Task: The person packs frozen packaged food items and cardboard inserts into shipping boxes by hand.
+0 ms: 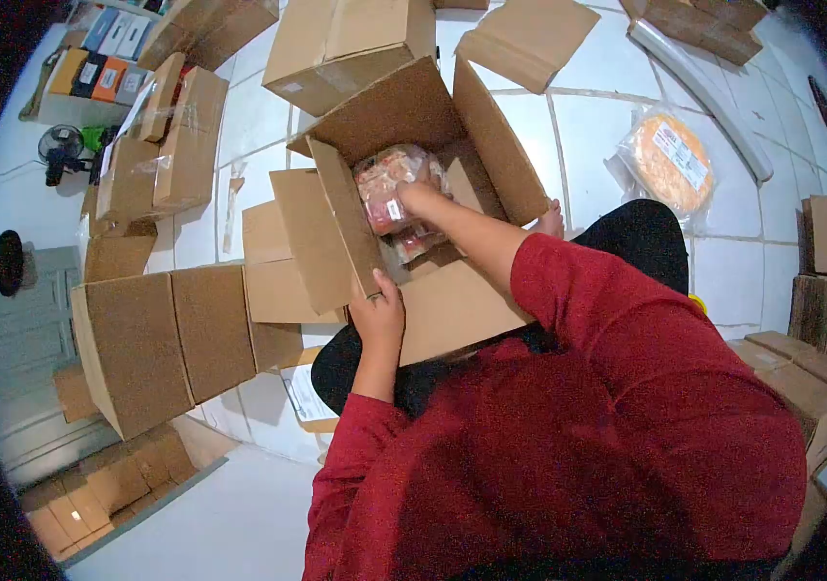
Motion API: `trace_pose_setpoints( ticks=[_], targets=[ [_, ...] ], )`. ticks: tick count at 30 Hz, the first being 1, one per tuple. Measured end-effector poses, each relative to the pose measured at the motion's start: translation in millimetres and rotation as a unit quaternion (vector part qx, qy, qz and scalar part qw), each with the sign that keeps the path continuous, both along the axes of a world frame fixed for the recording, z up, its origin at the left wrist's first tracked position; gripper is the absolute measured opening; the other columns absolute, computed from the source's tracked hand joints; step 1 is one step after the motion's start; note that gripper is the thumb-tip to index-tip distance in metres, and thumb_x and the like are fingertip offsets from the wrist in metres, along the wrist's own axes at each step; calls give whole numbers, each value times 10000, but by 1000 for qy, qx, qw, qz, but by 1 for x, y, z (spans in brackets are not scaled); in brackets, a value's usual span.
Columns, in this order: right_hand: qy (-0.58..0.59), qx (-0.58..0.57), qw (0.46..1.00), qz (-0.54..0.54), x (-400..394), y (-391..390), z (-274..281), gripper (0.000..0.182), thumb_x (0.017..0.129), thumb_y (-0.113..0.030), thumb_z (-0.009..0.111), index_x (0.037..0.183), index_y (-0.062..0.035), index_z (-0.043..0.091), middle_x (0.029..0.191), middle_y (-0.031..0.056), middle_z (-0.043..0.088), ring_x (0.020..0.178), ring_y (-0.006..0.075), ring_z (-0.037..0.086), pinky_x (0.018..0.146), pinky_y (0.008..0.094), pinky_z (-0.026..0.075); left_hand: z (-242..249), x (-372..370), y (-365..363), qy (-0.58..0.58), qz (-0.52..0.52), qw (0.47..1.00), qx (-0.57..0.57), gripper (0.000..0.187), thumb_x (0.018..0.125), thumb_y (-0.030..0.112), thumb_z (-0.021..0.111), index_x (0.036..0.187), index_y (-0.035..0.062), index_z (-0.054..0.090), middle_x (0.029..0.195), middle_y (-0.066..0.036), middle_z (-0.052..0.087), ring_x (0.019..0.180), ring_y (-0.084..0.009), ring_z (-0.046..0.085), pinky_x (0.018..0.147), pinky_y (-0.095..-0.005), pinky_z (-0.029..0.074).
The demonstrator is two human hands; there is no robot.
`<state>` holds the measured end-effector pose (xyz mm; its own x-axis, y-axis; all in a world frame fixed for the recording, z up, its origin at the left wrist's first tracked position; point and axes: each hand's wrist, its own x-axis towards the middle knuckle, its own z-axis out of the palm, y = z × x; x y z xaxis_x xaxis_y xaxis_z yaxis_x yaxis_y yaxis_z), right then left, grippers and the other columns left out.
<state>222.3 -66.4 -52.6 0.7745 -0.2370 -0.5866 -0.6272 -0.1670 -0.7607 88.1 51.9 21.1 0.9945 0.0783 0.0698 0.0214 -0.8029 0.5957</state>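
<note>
An open cardboard box stands in front of me with its flaps spread. My right hand reaches inside and grips a clear plastic packet with reddish and pale contents and a small white label. Part of that hand's fingers is hidden against the plastic. Under this packet another similar packet shows in part. My left hand holds the near left corner of the box, thumb up along the cardboard edge.
Closed boxes stand beyond and to the left. A round orange item in a clear bag and a long white roll lie on the tiled floor at right. A small fan is at far left.
</note>
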Motion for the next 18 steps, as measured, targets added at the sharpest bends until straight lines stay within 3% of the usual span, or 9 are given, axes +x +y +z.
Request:
trace_pose_setpoints(
  ticks=[1, 5, 8, 9, 10, 11, 13, 14, 18],
  targets=[
    [7, 18, 999, -31, 2, 3, -4, 750, 757, -607, 268, 1322, -173, 34, 1367, 138, 31, 1247, 351, 4, 992, 477, -3, -4, 0, 2, 0, 1, 1000, 0, 298, 810, 183, 440, 944, -79, 489, 801, -244, 564, 760, -371, 543, 673, -378, 435],
    [3, 30, 999, -22, -2, -1, 11, 797, 743, -620, 286, 1315, -170, -39, 1367, 139, -24, 1242, 368, 0, 980, 508, 4, 6, 5, -5, -76, -69, 992, 67, 396, 790, 188, 475, 1123, -11, 397, 881, -224, 522, 737, -383, 524, 658, -393, 434],
    [54, 5, 997, 57, 2, -9, 10, 812, 740, -598, 332, 1316, -153, -28, 1365, 151, -22, 1234, 393, 1, 972, 528, 13, 26, 6, -30, -28, -92, 988, 121, 524, 768, 197, 505, 1228, 57, 298, 938, -207, 482, 771, -379, 505, 670, -401, 431],
    [35, -77, 992, 91, 4, -11, 3, 801, 731, -544, 401, 1314, -138, 31, 1340, 175, 69, 1220, 380, 92, 968, 513, 80, 29, 8, -34, 24, -100, 983, 155, 585, 757, 204, 519, 1264, 90, 251, 960, -196, 463, 795, -375, 494, 682, -406, 427],
    [15, -158, 979, 124, 5, -13, -4, 792, 722, -490, 470, 1312, -123, 90, 1315, 199, 160, 1205, 367, 182, 964, 499, 147, 29, 10, -36, 25, -130, 977, 168, 632, 735, 233, 551, 1255, 49, 244, 1054, -212, 429, 947, -367, 454, 776, -388, 407],
    [12, -161, 979, 126, 2, -17, 2, 792, 722, -490, 470, 1312, -123, 90, 1315, 199, 160, 1205, 367, 182, 964, 499, 147, 25, 11, -36, 23, -127, 978, 166, 632, 735, 233, 551, 1255, 49, 244, 1054, -212, 429, 947, -367, 454, 776, -388, 407],
    [-37, -256, 961, 97, -10, -24, 23, 721, 718, -499, 476, 1276, -123, 217, 1199, 200, 298, 1114, 387, 302, 940, 493, 193, 15, 13, -37, -62, -177, 965, 182, 683, 717, 243, 579, 1246, 1, 221, 1186, -230, 333, 1074, -361, 378, 874, -376, 352],
    [-74, -247, 966, 26, -14, -19, 28, 598, 736, -440, 491, 1207, -109, 330, 1064, 187, 377, 981, 374, 391, 880, 465, 272, 19, 15, -38, 3, -179, 981, 73, 736, 693, 253, 617, 1235, -32, 208, 1259, -239, 244, 1138, -358, 314, 932, -367, 299],
    [-192, -275, 941, 29, -16, -23, 32, 485, 744, -328, 514, 1163, -119, 385, 1066, 177, 388, 933, 354, 407, 822, 438, 322, 21, 17, -35, 7, -180, 982, 55, 777, 666, 247, 652, 1238, -26, 201, 1260, -240, 247, 1128, -363, 323, 930, -375, 297]
  ],
)
